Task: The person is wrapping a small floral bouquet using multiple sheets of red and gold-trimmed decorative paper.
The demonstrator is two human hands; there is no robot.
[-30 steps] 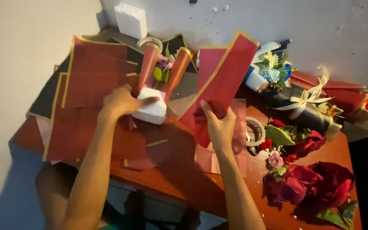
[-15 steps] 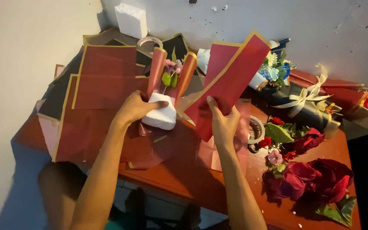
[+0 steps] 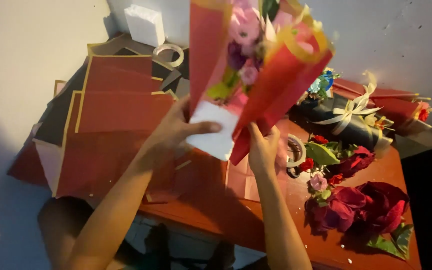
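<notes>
Nearest, dark red roses (image 3: 361,207) lying loose on the red-brown table (image 3: 286,235). Above the table edge, left hand (image 3: 176,131) clasped around the white foam block (image 3: 211,129) at the base of a bouquet (image 3: 256,65), right hand (image 3: 262,147) pinching its red wrapping paper (image 3: 281,85) from below. Left, stacked red gold-edged sheets (image 3: 121,105). Farther back, finished wrapped bouquets (image 3: 371,107), a tape roll (image 3: 168,52), another white block (image 3: 145,24) by the wall.

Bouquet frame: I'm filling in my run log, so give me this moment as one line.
left hand: holds white base | right hand: grips red wrap | bouquet raised above table
</notes>
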